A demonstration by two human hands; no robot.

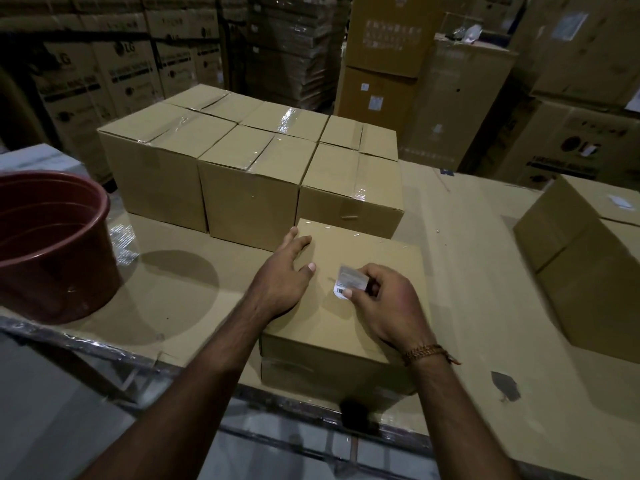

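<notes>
Head view: closed box (346, 327) sat at near edge, contents hidden; left hand (282, 275) lay flat on it, right hand (384, 303) pinched label (350, 281), barcode end near-left.

Right hand (388, 303) pinches label (349, 284) over box (346, 327).

I'm looking at a warehouse here: branded cartons (100, 84) stacked high behind, sealed boxes (242, 168) along the far edge of the table (467, 258).

Plain brown cardboard box (329, 327), closed, upright, at the near edge of the table (467, 271). Small white label (350, 284) with barcode, curled and partly lifted, over the box top's middle, lower end at the cardboard.
</notes>
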